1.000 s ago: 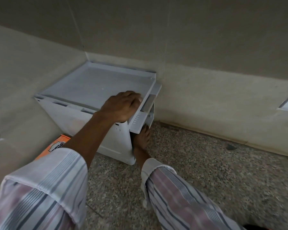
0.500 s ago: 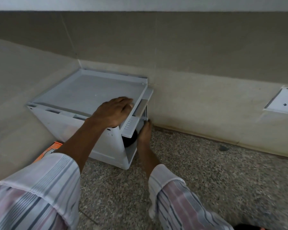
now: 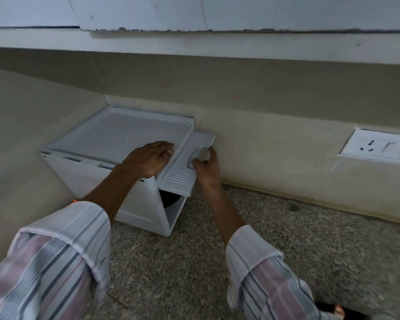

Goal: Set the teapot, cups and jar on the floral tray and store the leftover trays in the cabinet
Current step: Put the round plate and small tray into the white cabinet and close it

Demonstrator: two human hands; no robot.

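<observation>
Speckled stone floor, beige wall corner; small white cabinet sits in the corner. Its slatted door is swung up, probably being shut over a dark round item inside the cabinet; can't tell if it's a tray. Left hand lies flat, fingers spread, on the cabinet top, likely steadying it. Right hand grips the door handle. Teapot, cups, jar, floral tray not in view.

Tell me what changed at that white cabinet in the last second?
The right hand came up from the low opening and now grips the handle of the slatted door, which has swung higher. The left hand stayed flat on the cabinet top; something dark remains inside.
</observation>
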